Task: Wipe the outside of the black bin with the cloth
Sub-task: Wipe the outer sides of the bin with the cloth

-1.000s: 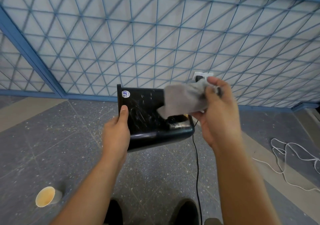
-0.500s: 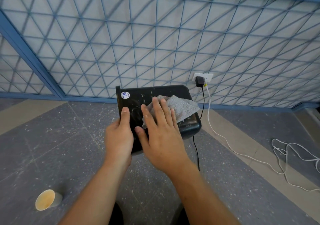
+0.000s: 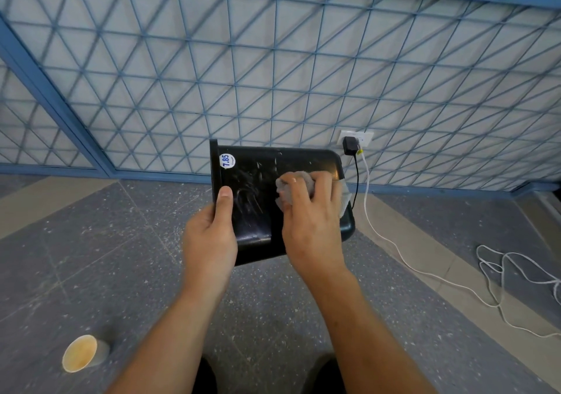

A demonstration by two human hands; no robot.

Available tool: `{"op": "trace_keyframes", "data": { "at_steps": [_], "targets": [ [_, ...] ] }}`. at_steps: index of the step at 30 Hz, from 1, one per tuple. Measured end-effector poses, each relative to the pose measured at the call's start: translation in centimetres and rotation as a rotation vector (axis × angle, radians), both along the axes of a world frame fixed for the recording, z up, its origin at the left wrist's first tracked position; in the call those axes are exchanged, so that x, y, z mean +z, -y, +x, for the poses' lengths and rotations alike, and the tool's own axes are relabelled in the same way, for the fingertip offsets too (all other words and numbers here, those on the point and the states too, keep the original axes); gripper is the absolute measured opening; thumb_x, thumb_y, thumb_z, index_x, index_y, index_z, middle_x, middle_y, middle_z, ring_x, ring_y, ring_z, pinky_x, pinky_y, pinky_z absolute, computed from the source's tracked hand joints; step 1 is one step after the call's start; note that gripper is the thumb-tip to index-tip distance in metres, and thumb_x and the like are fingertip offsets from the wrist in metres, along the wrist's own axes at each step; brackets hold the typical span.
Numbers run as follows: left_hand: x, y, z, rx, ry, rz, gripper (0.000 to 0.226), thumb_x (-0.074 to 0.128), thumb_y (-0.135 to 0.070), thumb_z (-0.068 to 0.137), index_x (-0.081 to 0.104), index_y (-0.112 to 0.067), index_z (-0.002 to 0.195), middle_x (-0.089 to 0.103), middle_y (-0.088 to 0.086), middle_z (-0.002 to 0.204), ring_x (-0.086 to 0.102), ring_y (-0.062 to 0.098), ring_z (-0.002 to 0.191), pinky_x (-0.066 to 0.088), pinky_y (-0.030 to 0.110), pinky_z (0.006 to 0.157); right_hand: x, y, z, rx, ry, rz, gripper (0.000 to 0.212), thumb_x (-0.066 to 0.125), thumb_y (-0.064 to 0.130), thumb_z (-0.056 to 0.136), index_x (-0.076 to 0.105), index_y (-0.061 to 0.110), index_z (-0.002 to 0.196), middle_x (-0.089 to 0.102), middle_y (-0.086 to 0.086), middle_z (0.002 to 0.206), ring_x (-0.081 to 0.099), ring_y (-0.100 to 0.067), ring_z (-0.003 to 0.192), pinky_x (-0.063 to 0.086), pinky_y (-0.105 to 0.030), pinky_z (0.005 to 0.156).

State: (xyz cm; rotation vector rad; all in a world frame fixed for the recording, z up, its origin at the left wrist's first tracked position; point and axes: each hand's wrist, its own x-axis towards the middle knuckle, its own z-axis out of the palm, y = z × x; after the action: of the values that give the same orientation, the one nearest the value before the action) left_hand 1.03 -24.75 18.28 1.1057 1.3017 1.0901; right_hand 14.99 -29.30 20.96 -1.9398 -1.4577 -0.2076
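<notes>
Sliding rightward: cloth [image 3: 296, 188] across black bin [image 3: 258, 199]

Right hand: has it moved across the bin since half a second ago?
Yes. The right hand and cloth moved right, away from the price sticker.

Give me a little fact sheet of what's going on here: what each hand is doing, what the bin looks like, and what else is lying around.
left hand: grips the black bin at its rim end, thumb on the side wall
right hand: presses a grey cloth against the bin's side
bin: held off the floor, lying sideways, white smears, round price sticker
floor: paper cup on its side, white cable
wall: black charger plugged into a socket
</notes>
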Motion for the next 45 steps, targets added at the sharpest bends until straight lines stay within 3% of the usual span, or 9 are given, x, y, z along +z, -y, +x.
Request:
{"op": "trace_keyframes", "data": {
  "at_steps": [4,7,12,18,23,28,33,37,45],
  "targets": [
    [0.1,-0.1,0.1,-0.012,0.074,-0.025,0.057,0.054,-0.083,0.091,0.085,-0.036,0.102,0.085,-0.001,0.097,0.082,0.023,0.095,0.061,0.060,0.097,1.8,0.2,0.2,0.030,-0.140,0.175,0.032,0.053,0.019,0.098,0.056,0.019,0.131,0.045,-0.004,0.123,0.054,-0.026,0.102,0.052,-0.037,0.078],
    [0.3,0.0,0.3,0.004,0.066,-0.010,0.059,0.053,-0.081,0.091,0.085,-0.033,0.099,0.085,0.001,0.095,0.082,0.025,0.094,0.061,0.061,0.095,1.0,1.3,-1.8,0.115,-0.064,0.053,0.024,0.060,0.017,0.097,0.058,0.014,0.121,0.047,-0.004,0.120,0.055,-0.025,0.095,0.055,-0.039,0.070],
    [0.4,0.5,0.8,0.009,0.118,-0.016,0.056,0.058,-0.076,0.089,0.086,-0.027,0.096,0.084,0.007,0.093,0.081,0.032,0.093,0.060,0.065,0.094,-0.1,0.7,-4.1,0.226,-0.065,-0.080,0.022,0.058,0.009,0.098,0.059,0.010,0.120,0.052,-0.009,0.120,0.053,-0.026,0.099,0.055,-0.046,0.076],
    [0.1,0.0,-0.2,0.024,0.071,0.069,0.050,0.053,-0.077,0.096,0.085,-0.040,0.102,0.085,-0.006,0.099,0.081,0.017,0.099,0.059,0.048,0.094,0.2,1.4,-1.8,0.136,-0.232,-0.052,0.027,0.061,0.005,0.099,0.055,0.009,0.125,0.039,-0.004,0.127,0.055,-0.020,0.102,0.058,-0.037,0.085],
    [0.2,0.0,0.0,0.051,0.012,0.107,0.063,0.053,-0.076,0.095,0.078,-0.021,0.079,0.076,0.000,0.071,0.074,0.018,0.072,0.054,0.043,0.072,0.5,1.1,-4.5,0.316,-0.134,-0.086,0.025,0.059,0.004,0.095,0.063,0.008,0.120,0.051,-0.008,0.119,0.054,-0.023,0.101,0.053,-0.037,0.083],
    [-0.1,-0.1,-0.5,0.022,0.006,0.110,0.056,0.050,-0.075,0.099,0.085,-0.030,0.094,0.084,0.000,0.088,0.081,0.022,0.090,0.060,0.051,0.090,0.0,0.8,-2.3,0.146,-0.164,-0.012,0.028,0.061,0.000,0.095,0.071,0.009,0.119,0.059,-0.009,0.118,0.055,-0.026,0.103,0.052,-0.041,0.084],
    [-0.4,-0.3,-0.5,0.026,-0.033,0.152,0.067,0.053,-0.075,0.098,0.067,-0.017,0.068,0.064,0.006,0.062,0.062,0.019,0.062,0.051,0.045,0.071,-0.3,1.0,-4.8,0.283,-0.137,-0.025,0.024,0.060,0.004,0.096,0.071,0.015,0.114,0.059,0.001,0.117,0.050,-0.019,0.098,0.051,-0.037,0.078],
    [-0.4,-0.1,-0.5,0.007,-0.039,0.162,0.051,0.049,-0.074,0.100,0.084,-0.038,0.089,0.083,-0.005,0.087,0.080,0.013,0.087,0.057,0.040,0.082,-0.4,-0.4,-1.4,0.089,-0.245,0.075,0.036,0.066,-0.008,0.091,0.075,0.012,0.118,0.065,-0.003,0.118,0.055,-0.025,0.102,0.051,-0.040,0.085],
    [-0.1,0.9,-0.1,-0.045,-0.047,0.195,0.064,0.049,-0.073,0.100,0.076,-0.019,0.077,0.068,0.011,0.065,0.061,0.014,0.062,0.049,0.027,0.061,-0.6,-0.9,-3.9,0.192,-0.089,0.112,0.036,0.044,0.020,0.102,0.064,0.012,0.132,0.053,-0.004,0.135,0.046,-0.023,0.110,0.044,-0.036,0.094]
  ]
}}
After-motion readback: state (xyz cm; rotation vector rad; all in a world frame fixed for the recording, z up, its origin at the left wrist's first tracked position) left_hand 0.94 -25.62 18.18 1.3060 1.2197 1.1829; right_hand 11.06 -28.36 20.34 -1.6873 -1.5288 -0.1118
